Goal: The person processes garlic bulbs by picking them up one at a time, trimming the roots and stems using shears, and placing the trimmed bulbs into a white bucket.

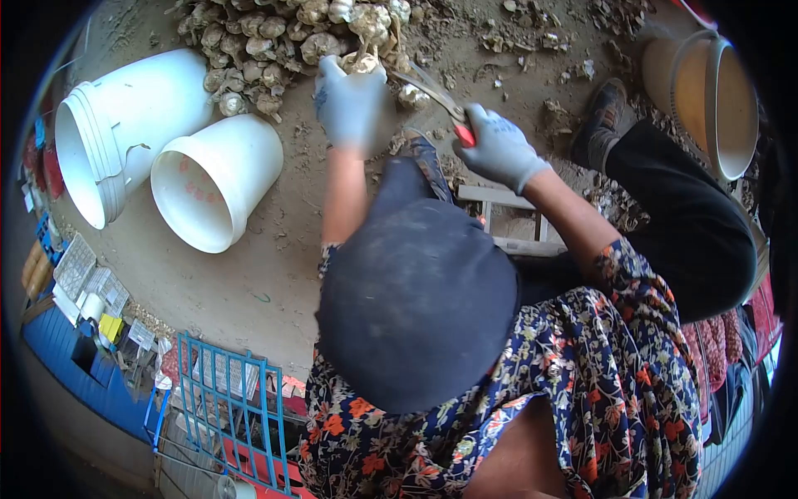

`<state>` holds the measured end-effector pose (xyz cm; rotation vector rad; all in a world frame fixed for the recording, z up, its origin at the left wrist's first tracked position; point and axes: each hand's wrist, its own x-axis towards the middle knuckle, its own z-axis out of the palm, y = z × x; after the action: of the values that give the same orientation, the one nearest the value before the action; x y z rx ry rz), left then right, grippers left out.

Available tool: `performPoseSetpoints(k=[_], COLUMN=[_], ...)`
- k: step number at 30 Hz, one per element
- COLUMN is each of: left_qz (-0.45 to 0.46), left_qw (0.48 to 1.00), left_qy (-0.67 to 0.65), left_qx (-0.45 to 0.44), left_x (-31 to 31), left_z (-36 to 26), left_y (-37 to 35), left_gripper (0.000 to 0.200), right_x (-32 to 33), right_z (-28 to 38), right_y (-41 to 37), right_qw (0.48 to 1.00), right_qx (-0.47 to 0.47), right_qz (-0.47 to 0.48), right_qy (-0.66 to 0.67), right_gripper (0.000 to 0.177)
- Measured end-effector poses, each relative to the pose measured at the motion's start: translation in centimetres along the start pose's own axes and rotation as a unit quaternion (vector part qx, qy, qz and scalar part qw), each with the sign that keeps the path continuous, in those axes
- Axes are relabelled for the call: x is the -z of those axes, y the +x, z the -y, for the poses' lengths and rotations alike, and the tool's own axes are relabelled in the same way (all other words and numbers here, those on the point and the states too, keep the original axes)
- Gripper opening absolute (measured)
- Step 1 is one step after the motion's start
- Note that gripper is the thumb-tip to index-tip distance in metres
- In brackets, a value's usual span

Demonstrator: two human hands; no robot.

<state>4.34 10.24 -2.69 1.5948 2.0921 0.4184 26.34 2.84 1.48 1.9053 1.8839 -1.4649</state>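
My left hand, in a grey glove and partly blurred, is closed on a garlic bulb at the lower edge of the garlic pile. My right hand, also gloved, grips the red handle of a pair of shears. The shears' blades point up and left, toward the garlic beside my left hand. A loose bulb lies on the ground just below the blades.
Two white buckets lie on their sides at the left. Another bucket is at the upper right. A low stool frame stands near my right forearm. A blue metal rack is at the lower left.
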Motion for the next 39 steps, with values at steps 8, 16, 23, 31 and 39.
performPoseSetpoints(k=[8,16,23,31,39], left_qz=[0.06,0.185,0.233,0.239,0.138], left_qw=[0.997,0.683,0.722,0.802,0.854], left_qy=[-0.018,-0.706,-0.65,-0.548,-0.495], left_qx=[-0.055,-0.031,-0.043,0.009,-0.086], left_x=[4.6,5.1,4.6,5.3,4.8], left_z=[-3.3,-2.3,-0.1,-1.7,-1.5], left_y=[-2.9,-5.7,-5.5,-6.1,-6.4], left_gripper=[0.066,0.049,0.066,0.075,0.071], right_x=[1.6,2.1,2.6,2.7,2.6], right_z=[2.9,1.0,2.7,3.0,2.1], right_y=[0.0,-6.5,-6.0,-6.1,-6.0], right_qw=[0.995,0.994,0.983,0.961,0.953], right_qx=[0.084,0.091,0.124,0.148,0.128], right_qz=[-0.023,-0.023,-0.079,-0.114,-0.148], right_qy=[0.038,0.059,-0.109,-0.205,-0.23], right_gripper=[0.033,0.037,0.047,0.046,0.044])
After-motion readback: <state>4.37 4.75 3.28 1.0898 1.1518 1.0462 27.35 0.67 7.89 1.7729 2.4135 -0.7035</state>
